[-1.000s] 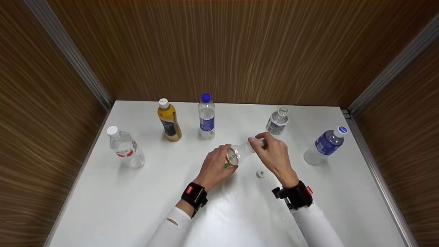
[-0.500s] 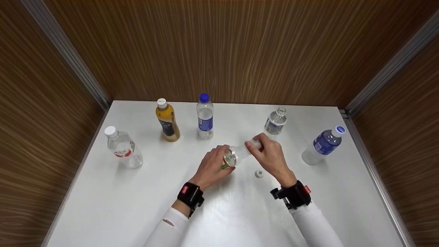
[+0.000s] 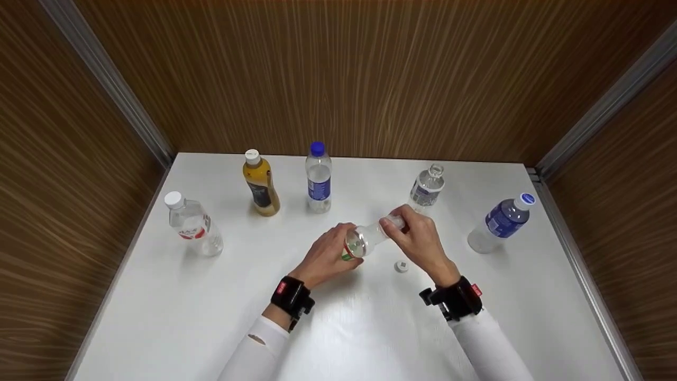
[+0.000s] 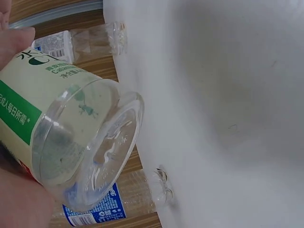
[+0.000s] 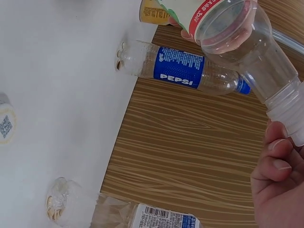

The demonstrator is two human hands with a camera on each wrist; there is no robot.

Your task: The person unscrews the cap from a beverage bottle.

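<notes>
And here's the clear bottle (image 3: 365, 239), tilted, up in both hands near the middle of the white surface (image 3: 349, 333), neck pointing to the right! The left hand (image 3: 328, 256) has its fingers curled snugly round the labelled body. The right hand (image 3: 421, 241) pinches the whitish neck end, thumb and fingers closed on it; whether that's a cap, I can't tell. Just below, a small white cap (image 3: 402, 266) lies on the surface. Behind the right hand stands an uncapped bottle (image 3: 428, 189), and further left, a blue-capped bottle (image 3: 319, 182) beside an amber bottle (image 3: 261, 189).
</notes>
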